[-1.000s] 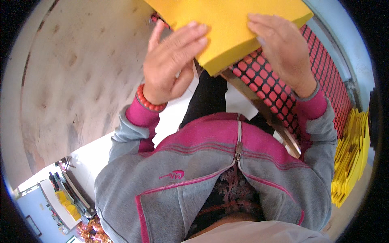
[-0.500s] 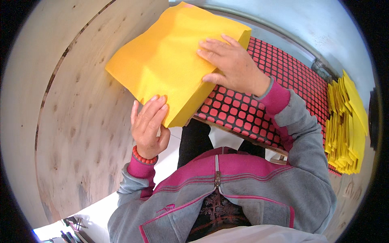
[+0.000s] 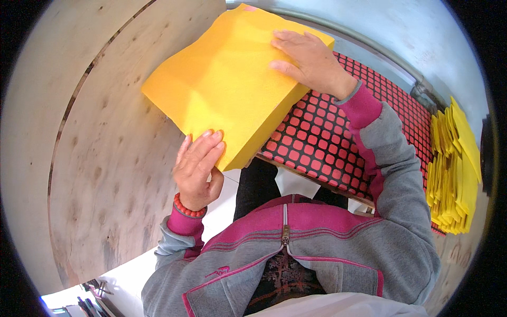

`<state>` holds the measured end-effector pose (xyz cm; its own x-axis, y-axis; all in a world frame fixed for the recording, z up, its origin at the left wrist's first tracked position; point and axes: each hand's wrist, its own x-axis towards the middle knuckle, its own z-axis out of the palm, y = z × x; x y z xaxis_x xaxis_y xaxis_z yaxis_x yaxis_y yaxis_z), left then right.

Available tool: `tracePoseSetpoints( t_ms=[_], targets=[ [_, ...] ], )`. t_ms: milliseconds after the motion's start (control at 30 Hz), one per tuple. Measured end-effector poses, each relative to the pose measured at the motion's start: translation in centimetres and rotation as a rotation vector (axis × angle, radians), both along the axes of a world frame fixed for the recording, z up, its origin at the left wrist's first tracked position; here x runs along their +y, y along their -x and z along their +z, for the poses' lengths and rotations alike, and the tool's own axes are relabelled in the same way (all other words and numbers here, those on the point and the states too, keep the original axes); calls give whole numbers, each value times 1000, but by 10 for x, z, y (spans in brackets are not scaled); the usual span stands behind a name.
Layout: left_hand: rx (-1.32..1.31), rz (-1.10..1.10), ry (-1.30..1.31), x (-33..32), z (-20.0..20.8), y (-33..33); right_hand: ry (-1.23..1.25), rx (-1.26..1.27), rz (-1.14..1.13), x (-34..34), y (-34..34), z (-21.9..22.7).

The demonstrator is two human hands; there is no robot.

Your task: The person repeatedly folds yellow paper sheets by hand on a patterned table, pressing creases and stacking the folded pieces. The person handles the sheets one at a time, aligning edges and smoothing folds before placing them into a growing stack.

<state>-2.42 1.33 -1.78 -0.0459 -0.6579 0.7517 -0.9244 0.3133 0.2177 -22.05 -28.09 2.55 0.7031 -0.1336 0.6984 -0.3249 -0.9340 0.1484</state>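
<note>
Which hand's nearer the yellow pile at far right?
Right. The right hand is on the yellow block's right side, left of the pile; the left hand is at the block's near corner, farther left.

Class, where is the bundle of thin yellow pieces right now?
In the head view, the yellow bundle is at the far right, beyond the right sleeve, by the right end of the red-and-black patterned surface.

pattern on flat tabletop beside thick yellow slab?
Flat tabletop: red rounded squares on black, best in head view.
</note>
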Motion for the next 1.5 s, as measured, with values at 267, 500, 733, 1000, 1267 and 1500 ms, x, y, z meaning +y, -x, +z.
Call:
tracePoseSetpoints(
  t_ms=[267,500,733,1000,1267,1500],
  targets=[
    [-4,-4,-32,1,1,-1,-236,-75,38,-40,10,-10],
    [-40,-31,-9,0,1,-2,-327,-87,-154,-56,30,-17],
    [-7,-122,24,-4,-13,-7,-419,-349,-3,49,101,-9],
    [14,-146,52,-7,-15,-7,-1145,289,367,234,139,-139],
    [-16,-243,42,-7,-11,-9,-1030,65,-208,185,144,-253],
    [-78,-150,87,-4,-15,-13,-258,-10,-343,148,112,-274]
  ],
)
